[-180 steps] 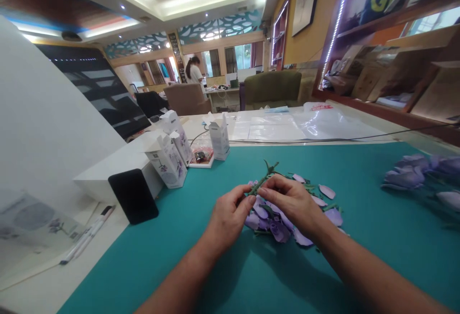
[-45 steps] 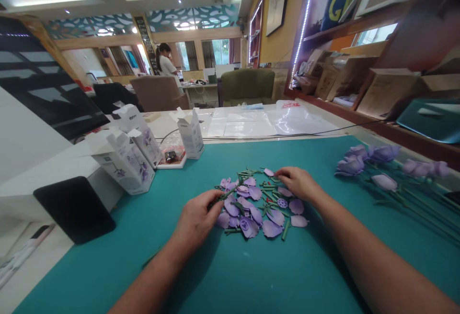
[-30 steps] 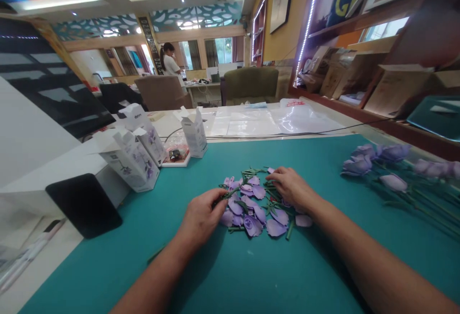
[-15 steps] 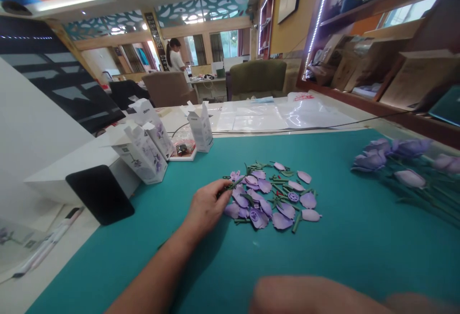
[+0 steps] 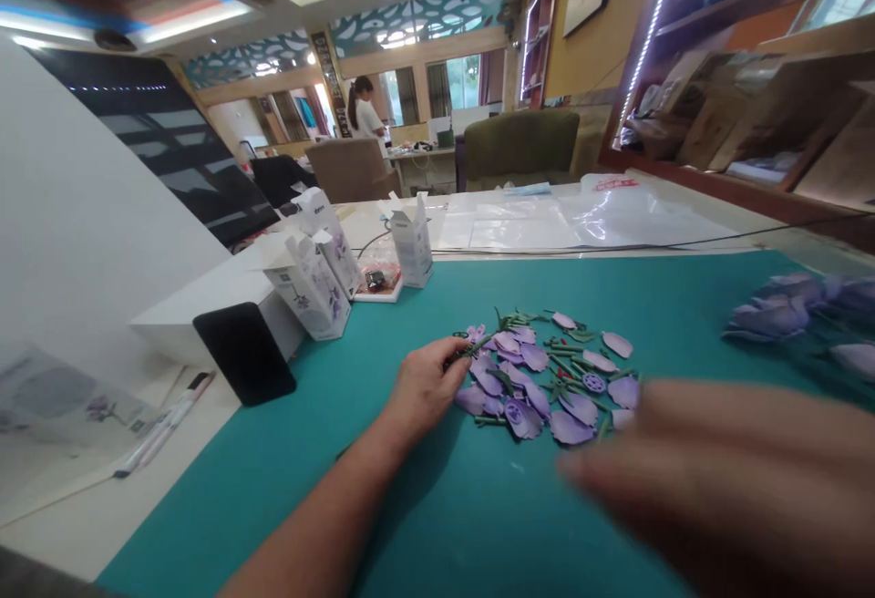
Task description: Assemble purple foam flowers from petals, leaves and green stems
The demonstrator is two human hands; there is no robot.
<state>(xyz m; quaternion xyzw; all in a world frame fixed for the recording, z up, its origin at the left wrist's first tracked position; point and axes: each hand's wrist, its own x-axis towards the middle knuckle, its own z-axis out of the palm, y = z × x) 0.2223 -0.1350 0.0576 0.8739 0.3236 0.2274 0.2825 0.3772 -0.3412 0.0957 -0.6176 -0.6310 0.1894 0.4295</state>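
Observation:
My left hand [image 5: 427, 384] is closed at the left edge of a pile of loose parts, its thumb and fingers pinching a thin green stem piece [image 5: 482, 341]. The pile has curved purple petals [image 5: 572, 427], paler petals [image 5: 617, 345], short green rods [image 5: 566, 366] and a round purple spoked piece [image 5: 594, 383]. Large and close to the camera, my right hand [image 5: 738, 479] is smeared by motion and covers the pile's lower right edge. Whether it holds anything does not show.
Assembled purple flowers [image 5: 776, 311] lie at the right of the green mat [image 5: 437, 525]. At left stand a black tablet-like panel [image 5: 244, 352] and printed white boxes [image 5: 311, 293]; a small tray [image 5: 386, 288] sits behind. Clear plastic sheets [image 5: 519, 220] cover the back. A person [image 5: 367, 110] stands far off.
My right hand has risen from the bottom edge toward the pile's right side. My left hand keeps its pinch on the stem piece. The whole view has shifted, so things appear further right.

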